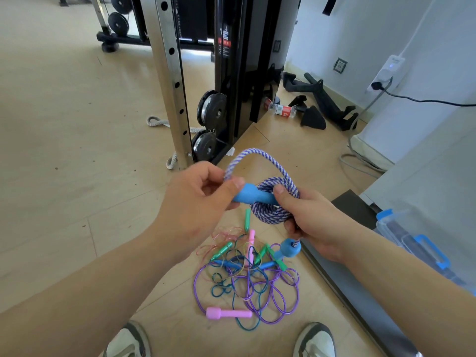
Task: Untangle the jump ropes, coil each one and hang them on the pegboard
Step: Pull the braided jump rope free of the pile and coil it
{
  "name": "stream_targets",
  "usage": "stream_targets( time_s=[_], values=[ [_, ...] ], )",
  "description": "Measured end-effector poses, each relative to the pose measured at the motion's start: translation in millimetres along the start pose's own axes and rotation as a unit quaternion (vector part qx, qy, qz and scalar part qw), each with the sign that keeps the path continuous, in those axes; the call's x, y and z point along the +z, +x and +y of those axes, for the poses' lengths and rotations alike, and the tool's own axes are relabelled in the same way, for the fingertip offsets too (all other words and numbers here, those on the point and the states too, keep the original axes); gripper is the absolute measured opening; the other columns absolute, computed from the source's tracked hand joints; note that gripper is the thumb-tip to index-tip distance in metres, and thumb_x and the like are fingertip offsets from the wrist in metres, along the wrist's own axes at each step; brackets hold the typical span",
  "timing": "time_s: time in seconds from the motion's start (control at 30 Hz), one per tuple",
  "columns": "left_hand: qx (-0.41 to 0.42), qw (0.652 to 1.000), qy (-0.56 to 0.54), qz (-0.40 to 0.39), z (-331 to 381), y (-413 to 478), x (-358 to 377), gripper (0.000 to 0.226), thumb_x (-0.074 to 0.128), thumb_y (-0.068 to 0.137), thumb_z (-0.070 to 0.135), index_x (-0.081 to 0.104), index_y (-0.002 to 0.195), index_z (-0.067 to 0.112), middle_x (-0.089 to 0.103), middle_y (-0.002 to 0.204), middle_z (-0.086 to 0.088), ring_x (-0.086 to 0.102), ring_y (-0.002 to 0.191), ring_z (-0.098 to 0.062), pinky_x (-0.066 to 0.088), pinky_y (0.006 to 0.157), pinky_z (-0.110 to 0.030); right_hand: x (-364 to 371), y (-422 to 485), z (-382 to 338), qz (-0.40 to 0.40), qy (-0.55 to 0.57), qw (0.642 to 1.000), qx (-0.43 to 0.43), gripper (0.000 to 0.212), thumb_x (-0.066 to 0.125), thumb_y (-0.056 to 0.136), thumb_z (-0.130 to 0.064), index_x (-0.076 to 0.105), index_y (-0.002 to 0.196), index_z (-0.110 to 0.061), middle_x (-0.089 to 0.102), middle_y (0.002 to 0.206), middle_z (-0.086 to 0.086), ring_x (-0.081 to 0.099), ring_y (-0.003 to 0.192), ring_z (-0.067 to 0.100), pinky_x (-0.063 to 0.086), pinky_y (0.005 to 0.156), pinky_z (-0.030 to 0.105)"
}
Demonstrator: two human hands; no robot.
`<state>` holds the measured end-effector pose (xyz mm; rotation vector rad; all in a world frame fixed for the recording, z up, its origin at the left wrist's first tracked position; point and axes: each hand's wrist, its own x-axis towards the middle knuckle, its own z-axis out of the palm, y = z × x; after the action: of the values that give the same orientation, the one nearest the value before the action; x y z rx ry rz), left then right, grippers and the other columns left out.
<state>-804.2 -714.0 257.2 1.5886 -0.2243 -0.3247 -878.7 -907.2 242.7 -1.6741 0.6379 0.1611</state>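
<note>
The braided jump rope [270, 215], purple and white, is held in mid-air in front of the person, above the floor [77, 150]. Most of it is wound into a tight round coil. The right hand [311, 220] grips this coil from the right, with the thumb pressed on top and the other fingers curled underneath. One blue foam handle [253, 195] lies across the coil, its narrow end under the right thumb and its flared head pointing left. The left hand [198, 194] comes in from the left, palm turned inward. Its thumb and forefinger pinch the rope right at the handle's flared head, and the remaining fingers are curled. From that pinch a single free loop of rope arches up and over to the far side of the coil. The second blue handle [286, 249] hangs just below the right hand.

On the floor directly beneath lies a tangle of thin jump ropes [247, 279] in purple, blue, green and pink cord. Green handles [247, 219] and a pink handle [228, 313] lie among the loops. The person's two shoes [131, 341] stand at the near edge.

Farther off are the perforated steel upright [170, 73] of a gym machine, black weight plates [212, 112] and a plastic bottle [282, 110] lying on its side. A clear storage box with blue latches [417, 243] sits to the right.
</note>
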Motion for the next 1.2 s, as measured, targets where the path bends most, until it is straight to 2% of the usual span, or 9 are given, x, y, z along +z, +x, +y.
stream_targets(
  time_s=[0.13,0.27,0.43,0.57,0.67,0.87,0.97,1.07,1.2],
  values=[
    [0.053,0.992,0.111,-0.035,-5,-9,7,0.014,0.083,0.084,0.018,0.071,0.088,0.013,0.076,0.085,0.002,0.072,0.078,-0.006,0.053,0.07,-0.013,6,-3,-6,0.009,-0.068,0.997,-0.03,0.045,0.053,0.102,-0.049,0.055,0.103,-0.004,0.048,0.067,0.003,0.045,0.048,0.014,0.039,0.051,0.029],
    [0.128,0.972,0.196,-0.033,-11,-8,8,0.024,0.087,0.079,0.023,0.065,0.077,0.014,0.064,0.084,-0.003,0.062,0.072,-0.011,0.051,0.06,-0.019,14,-12,-14,0.002,-0.146,0.984,-0.097,0.033,0.052,0.104,-0.042,0.058,0.108,-0.01,0.053,0.075,0.004,0.05,0.053,0.015,0.042,0.048,0.026],
    [0.091,0.98,0.177,0.018,-9,0,9,0.052,0.087,0.066,0.056,0.058,0.103,0.033,0.065,0.104,0.01,0.064,0.098,-0.009,0.055,0.084,-0.031,12,-22,-21,-0.14,0.101,0.983,-0.059,0.044,0.046,0.105,-0.042,0.064,0.111,-0.001,0.051,0.071,0.006,0.04,0.053,0.016,0.035,0.053,0.029],
    [-0.021,0.981,0.009,-0.195,3,1,1,0.052,0.087,0.081,0.029,0.063,0.126,0.028,0.074,0.121,0.005,0.069,0.116,-0.014,0.055,0.101,-0.04,10,-25,-24,-0.186,0.154,0.969,-0.052,0.044,0.047,0.102,-0.045,0.068,0.115,-0.008,0.047,0.091,0.015,0.039,0.053,0.017,0.035,0.053,0.027],
    [-0.008,0.945,0.074,-0.319,-2,2,-8,0.073,0.085,0.079,0.006,0.053,0.141,0.027,0.067,0.134,0.006,0.06,0.13,-0.012,0.045,0.112,-0.039,4,-22,-21,-0.178,0.161,0.97,-0.036,0.044,0.045,0.103,-0.044,0.068,0.115,-0.008,0.051,0.084,0.013,0.037,0.051,0.016,0.033,0.051,0.025],
    [0.067,0.96,0.159,-0.221,-19,14,-7,0.056,0.081,0.082,0.001,0.064,0.13,0.025,0.076,0.114,0.005,0.073,0.104,-0.013,0.059,0.091,-0.031,7,-21,-17,-0.201,0.155,0.967,-0.033,0.047,0.045,0.103,-0.042,0.066,0.117,-0.003,0.05,0.091,0.017,0.038,0.053,0.015,0.036,0.051,0.024],
    [0.121,0.941,0.258,-0.184,-25,17,-4,0.041,0.077,0.085,0.012,0.067,0.121,0.027,0.076,0.104,0.008,0.07,0.093,-0.003,0.054,0.08,-0.017,11,-20,-17,-0.194,0.165,0.966,-0.033,0.042,0.046,0.102,-0.041,0.066,0.117,-0.008,0.06,0.086,0.009,0.038,0.055,0.016,0.033,0.057,0.028],
    [0.162,0.912,0.354,-0.132,-30,18,1,0.028,0.068,0.087,0.021,0.066,0.114,0.028,0.074,0.101,0.007,0.068,0.094,-0.015,0.053,0.083,-0.036,16,-18,-17,-0.159,0.112,0.98,-0.046,0.043,0.045,0.104,-0.042,0.065,0.112,-0.004,0.056,0.08,0.009,0.041,0.055,0.017,0.036,0.056,0.029],
    [0.173,0.94,0.274,-0.106,-26,26,0,0.034,0.068,0.086,0.011,0.068,0.116,0.027,0.075,0.103,0.007,0.07,0.097,-0.014,0.056,0.086,-0.042,23,-14,-18,-0.015,-0.005,0.994,-0.111,0.04,0.045,0.107,-0.044,0.059,0.097,-0.008,0.047,0.067,0.011,0.044,0.054,0.019,0.038,0.056,0.034]
  ],
)
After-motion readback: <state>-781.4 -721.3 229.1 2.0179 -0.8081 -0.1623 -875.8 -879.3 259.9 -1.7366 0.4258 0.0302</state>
